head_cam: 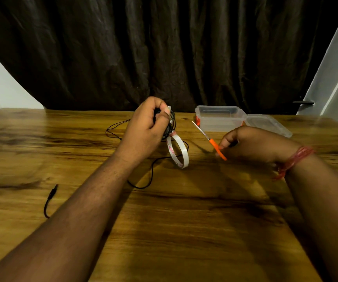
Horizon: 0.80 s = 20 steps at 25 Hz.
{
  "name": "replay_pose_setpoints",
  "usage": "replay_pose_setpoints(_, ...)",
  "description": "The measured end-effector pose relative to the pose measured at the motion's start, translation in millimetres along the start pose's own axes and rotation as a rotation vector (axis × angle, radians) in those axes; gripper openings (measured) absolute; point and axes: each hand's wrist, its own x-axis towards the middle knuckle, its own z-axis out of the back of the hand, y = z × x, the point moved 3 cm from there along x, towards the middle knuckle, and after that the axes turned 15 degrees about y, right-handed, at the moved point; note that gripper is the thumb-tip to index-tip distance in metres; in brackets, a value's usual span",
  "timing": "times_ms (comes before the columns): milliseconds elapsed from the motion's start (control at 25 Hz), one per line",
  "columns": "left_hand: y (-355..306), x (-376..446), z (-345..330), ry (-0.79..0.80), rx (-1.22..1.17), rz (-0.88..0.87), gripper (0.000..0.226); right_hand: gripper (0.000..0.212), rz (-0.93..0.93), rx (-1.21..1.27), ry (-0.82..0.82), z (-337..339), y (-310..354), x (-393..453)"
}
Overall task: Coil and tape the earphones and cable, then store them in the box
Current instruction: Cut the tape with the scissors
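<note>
My left hand [145,127] is raised above the table and grips a black coil of earphone wire [169,127]. A white tape roll [178,151] hangs from the coil by a strip of tape. Loose black wire [152,174] trails from the coil over the wooden table [184,210]. My right hand [251,144] holds orange-handled scissors [209,139], whose blades point up and to the left. The clear plastic box [219,118] stands open at the back, its lid [267,125] lying to its right.
A black cable with a jack plug [51,197] lies at the front left of the table. A dark curtain [164,51] hangs behind the table's far edge. A red thread band is around my right wrist [294,159].
</note>
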Motion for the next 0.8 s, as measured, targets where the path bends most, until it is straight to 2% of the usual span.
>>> replay_pose_setpoints(120,-4,-1,-1,0.0,-0.024,-0.013,0.01,0.011,0.051,0.049,-0.063,0,4,2)
replay_pose_setpoints(240,-4,0,0,-0.012,-0.009,-0.029,0.011,0.004,0.038,0.012,-0.104,1,2,4)
replay_pose_setpoints(360,-2,0,0,-0.011,-0.004,-0.026,0.013,0.015,0.018,-0.067,-0.045,-2,1,2)
replay_pose_setpoints(480,-2,-1,-1,0.002,-0.054,-0.032,0.012,0.046,0.015,-0.08,-0.055,-1,5,-2)
replay_pose_setpoints(520,0,0,-1,0.005,-0.072,-0.033,0.014,0.051,0.034,-0.069,-0.061,-1,5,-3)
replay_pose_setpoints(800,-3,0,0,-0.017,-0.016,-0.036,0.017,0.05,0.085,-0.286,-0.069,-8,21,-6)
